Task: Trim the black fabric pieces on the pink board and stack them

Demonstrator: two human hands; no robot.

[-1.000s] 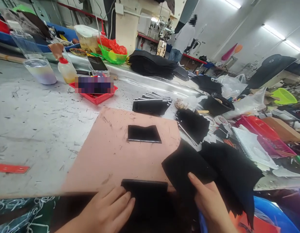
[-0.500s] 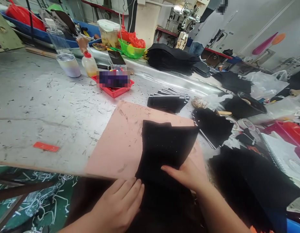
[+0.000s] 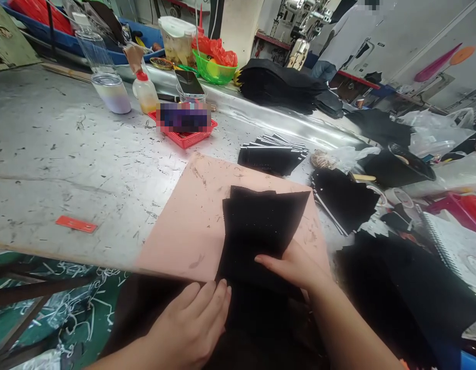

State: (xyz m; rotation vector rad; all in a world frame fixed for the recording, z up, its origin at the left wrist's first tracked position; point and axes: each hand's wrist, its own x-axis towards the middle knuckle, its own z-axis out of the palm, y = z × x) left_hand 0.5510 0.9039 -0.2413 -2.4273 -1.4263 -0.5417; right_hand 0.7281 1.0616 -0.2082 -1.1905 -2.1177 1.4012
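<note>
Black fabric pieces (image 3: 261, 226), apparently two stacked layers with their top edges offset, lie partly on a pink board (image 3: 172, 226) and hang over its near edge. My right hand (image 3: 299, 264) grips their right side, thumb flat on top and fingers underneath, out of sight. At the lower left edge, my left hand (image 3: 199, 313) has its fingers pressed together on the fabric; its thumb is hidden. Dark cloth below blends with the pieces, so their lower end cannot be made out.
Beyond the board lies a fanned stack of white-edged black pieces (image 3: 274, 154). Another black stack (image 3: 343, 200) sits to its right, near a spiral notebook (image 3: 449, 241). A red basket (image 3: 186, 139), glue bottle (image 3: 145, 92) and orange strip (image 3: 76, 224) are on the table. A person (image 3: 341, 38) stands behind.
The upper fabric layer has shifted left and towards me against the layer beneath, so its left corner now sticks out. Both hands keep their hold. The view has shifted slightly.
</note>
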